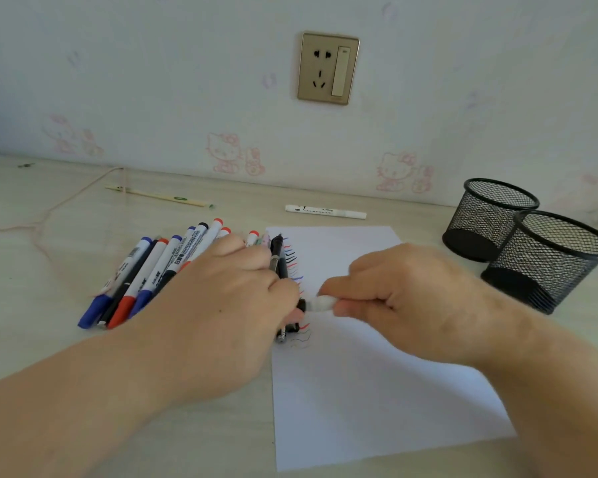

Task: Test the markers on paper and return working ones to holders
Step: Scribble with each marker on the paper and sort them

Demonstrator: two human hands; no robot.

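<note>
Both hands curl closed on one white marker [320,302]: left hand [221,298] its black end, right hand [404,291] its barrel.

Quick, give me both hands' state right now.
Left hand: fingers pinch the black cap end of a marker.
Right hand: curled round the white barrel of the same marker.

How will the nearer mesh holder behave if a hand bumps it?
The nearer mesh holder looks empty and thin-walled, so probably light and apt to slide or tip. It seems to touch the farther holder, which may brace it on that side.
</note>
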